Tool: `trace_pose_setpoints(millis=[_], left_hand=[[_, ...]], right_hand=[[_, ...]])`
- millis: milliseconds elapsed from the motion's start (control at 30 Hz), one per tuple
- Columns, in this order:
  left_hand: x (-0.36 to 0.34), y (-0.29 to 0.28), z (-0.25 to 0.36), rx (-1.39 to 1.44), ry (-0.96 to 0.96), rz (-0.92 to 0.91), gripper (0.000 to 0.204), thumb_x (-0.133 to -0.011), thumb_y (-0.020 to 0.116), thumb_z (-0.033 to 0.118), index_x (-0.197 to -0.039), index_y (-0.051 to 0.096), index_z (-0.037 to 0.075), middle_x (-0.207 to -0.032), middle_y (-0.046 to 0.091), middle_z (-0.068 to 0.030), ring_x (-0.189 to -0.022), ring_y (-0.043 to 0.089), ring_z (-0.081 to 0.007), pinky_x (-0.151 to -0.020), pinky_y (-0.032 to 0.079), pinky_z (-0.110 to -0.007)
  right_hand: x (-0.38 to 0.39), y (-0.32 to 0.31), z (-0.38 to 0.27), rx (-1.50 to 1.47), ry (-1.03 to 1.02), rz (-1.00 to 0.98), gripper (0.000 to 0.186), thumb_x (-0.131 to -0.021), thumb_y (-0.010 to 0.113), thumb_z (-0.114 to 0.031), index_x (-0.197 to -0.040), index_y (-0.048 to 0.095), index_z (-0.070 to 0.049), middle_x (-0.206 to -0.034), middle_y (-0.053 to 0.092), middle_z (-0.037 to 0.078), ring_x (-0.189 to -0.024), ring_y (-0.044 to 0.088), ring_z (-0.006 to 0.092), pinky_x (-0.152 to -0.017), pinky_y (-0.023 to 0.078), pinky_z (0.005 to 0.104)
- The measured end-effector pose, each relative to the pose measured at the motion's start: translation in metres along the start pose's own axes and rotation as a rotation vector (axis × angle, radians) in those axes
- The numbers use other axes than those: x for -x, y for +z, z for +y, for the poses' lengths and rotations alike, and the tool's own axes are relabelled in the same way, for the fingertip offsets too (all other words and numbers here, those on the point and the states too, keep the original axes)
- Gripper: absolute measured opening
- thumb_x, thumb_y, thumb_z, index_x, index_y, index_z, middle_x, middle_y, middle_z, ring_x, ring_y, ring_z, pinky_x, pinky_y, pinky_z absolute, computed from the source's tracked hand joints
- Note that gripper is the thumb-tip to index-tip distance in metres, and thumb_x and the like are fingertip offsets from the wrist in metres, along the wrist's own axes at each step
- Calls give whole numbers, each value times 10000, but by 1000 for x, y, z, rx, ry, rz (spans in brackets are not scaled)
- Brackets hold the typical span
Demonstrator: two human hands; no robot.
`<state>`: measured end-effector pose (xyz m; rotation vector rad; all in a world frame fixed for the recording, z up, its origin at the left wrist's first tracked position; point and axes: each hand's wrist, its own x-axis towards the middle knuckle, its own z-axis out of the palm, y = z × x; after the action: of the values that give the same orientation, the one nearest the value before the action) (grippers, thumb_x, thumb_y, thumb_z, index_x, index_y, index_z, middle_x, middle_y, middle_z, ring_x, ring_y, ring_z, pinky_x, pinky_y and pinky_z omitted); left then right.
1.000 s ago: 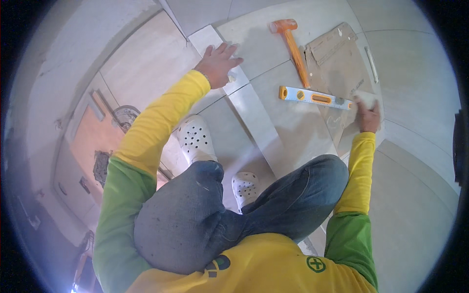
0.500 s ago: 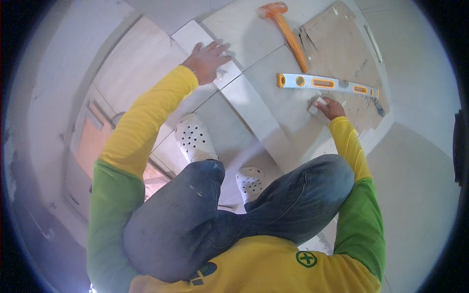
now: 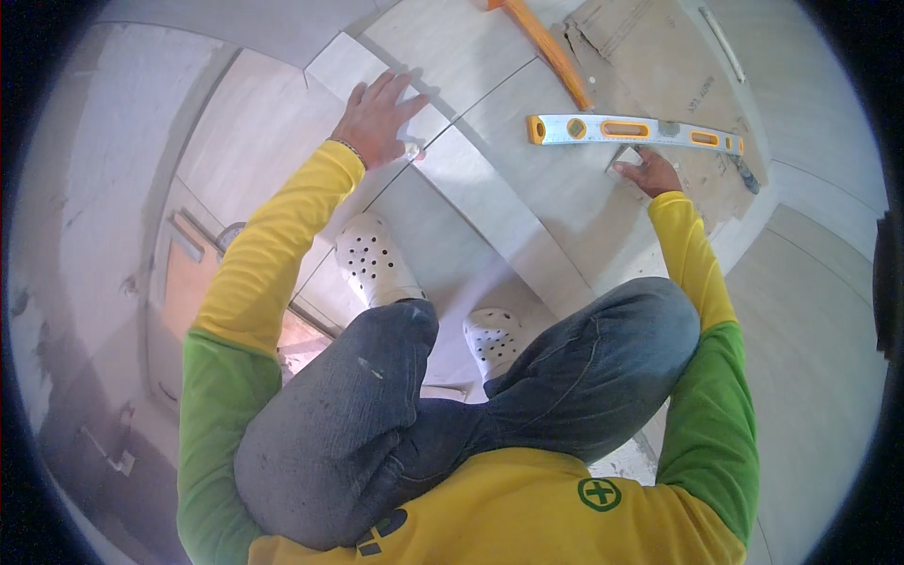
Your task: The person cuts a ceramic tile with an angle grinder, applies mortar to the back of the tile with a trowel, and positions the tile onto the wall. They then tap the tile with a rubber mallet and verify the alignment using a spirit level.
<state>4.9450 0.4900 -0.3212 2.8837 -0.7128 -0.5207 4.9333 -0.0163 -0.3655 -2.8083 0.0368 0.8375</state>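
My left hand (image 3: 375, 120) rests with fingers spread on a narrow pale tile strip (image 3: 490, 193) that runs along the step edge. Near its thumb, a small whitish bit (image 3: 412, 150) sits by the joint in the strip. Over to the right, my right hand (image 3: 652, 173) pinches a small pale block (image 3: 624, 157), whose exact kind I cannot make out. The block is at the near edge of a brown cardboard sheet (image 3: 683, 80). Just beyond it lies a silver spirit level (image 3: 636, 131) with yellow ends.
An orange-handled hammer (image 3: 548, 56) lies past the level, its head partly cut off. A dark-tipped tool (image 3: 745, 175) lies by the level's right end. My white clogs (image 3: 374, 259) stand on the lower tiles. Pale walls rise at both sides.
The view has shifted, pushing the hammer's head partly out of frame. My right hand and the block have come nearer the level. My left hand stays on the strip, fingers spread wider.
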Motion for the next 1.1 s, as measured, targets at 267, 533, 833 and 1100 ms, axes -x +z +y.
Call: trace_pose_setpoints(millis=[267, 533, 833, 1100], left_hand=[[2, 5, -3, 60, -5, 52, 772, -717, 785, 359, -1408, 470, 221, -1528, 300, -113, -1439, 236, -313, -1161, 213, -526], [20, 16, -37, 127, -236, 376, 601, -812, 709, 404, -1341, 538, 177, -1464, 394, -153, -1407, 295, -323, -1124, 264, -508], [27, 23, -35, 21, -337, 306, 592, -819, 697, 352, -1346, 489, 181, -1489, 332, -156, -1413, 269, -336, -1117, 255, -545], [30, 28, -39, 82, -296, 340, 606, -826, 690, 353, -1356, 468, 162, -1480, 327, -183, -1402, 282, -357, -1104, 286, -538]], right_hand=[[3, -13, 0, 93, 40, 85, 686, -750, 728, -536, -1203, 602, -38, -1199, 613, 233, -1111, 582, 389, -936, 466, 440], [-1, -84, -130, 15, -331, -179, 451, -854, 644, -456, -989, 676, -27, -867, 673, 195, -873, 630, 377, -797, 486, 436], [-38, -16, -297, -290, -549, -114, 449, -824, 652, -445, -987, 694, -29, -924, 691, 165, -860, 637, 345, -801, 493, 401], [-43, 11, -298, -528, -408, -305, 353, -798, 699, -339, -953, 717, -22, -868, 720, 103, -802, 661, 206, -772, 504, 321]])
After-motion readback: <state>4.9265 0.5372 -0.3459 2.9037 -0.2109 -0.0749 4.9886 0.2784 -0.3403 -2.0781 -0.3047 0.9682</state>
